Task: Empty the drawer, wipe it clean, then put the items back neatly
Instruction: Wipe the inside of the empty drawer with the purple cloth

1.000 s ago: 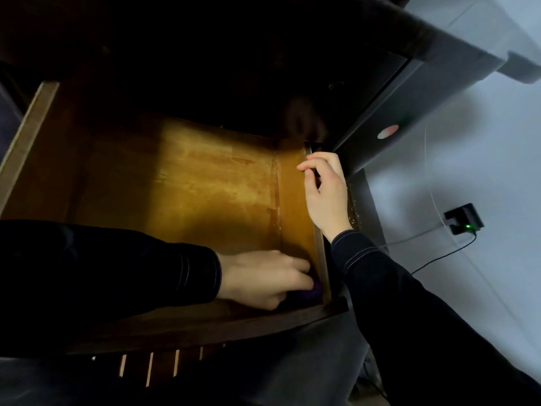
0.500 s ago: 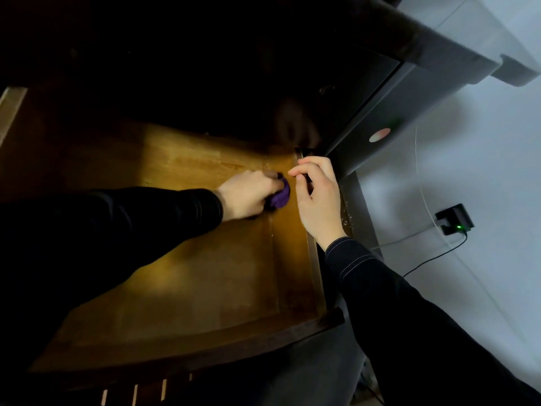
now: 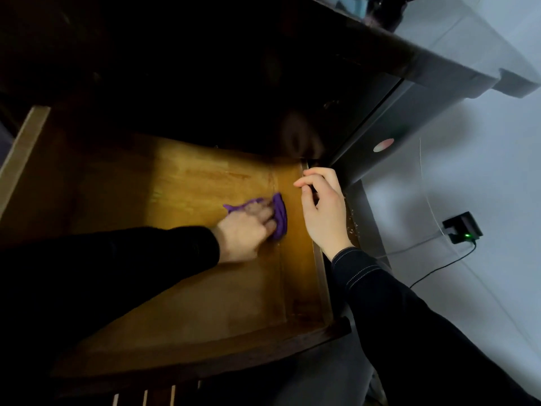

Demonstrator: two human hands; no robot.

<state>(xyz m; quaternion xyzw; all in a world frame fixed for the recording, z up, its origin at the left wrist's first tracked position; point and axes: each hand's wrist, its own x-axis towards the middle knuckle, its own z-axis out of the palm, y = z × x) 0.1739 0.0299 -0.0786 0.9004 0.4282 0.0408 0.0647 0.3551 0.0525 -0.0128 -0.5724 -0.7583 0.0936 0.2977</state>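
Note:
The wooden drawer (image 3: 187,294) is pulled out below me, its bottom bare and lit yellow-brown. My left hand (image 3: 248,232) lies palm down inside it, pressing a purple cloth (image 3: 279,216) against the bottom close to the right side wall. The cloth sticks out beyond my fingers to the right and behind them. My right hand (image 3: 323,212) rests on the top edge of the drawer's right wall, fingers curled over it. The back of the drawer is lost in dark shadow under the desk.
The dark desk top (image 3: 380,54) overhangs the drawer. To the right is a grey wall with a black plug (image 3: 462,228) showing a green light and a cable running down. Slats (image 3: 158,395) show below the drawer front.
My left hand with the cloth swept from the near right corner towards the back along the right wall, then came a little way back. My right hand stayed on the drawer's wall.

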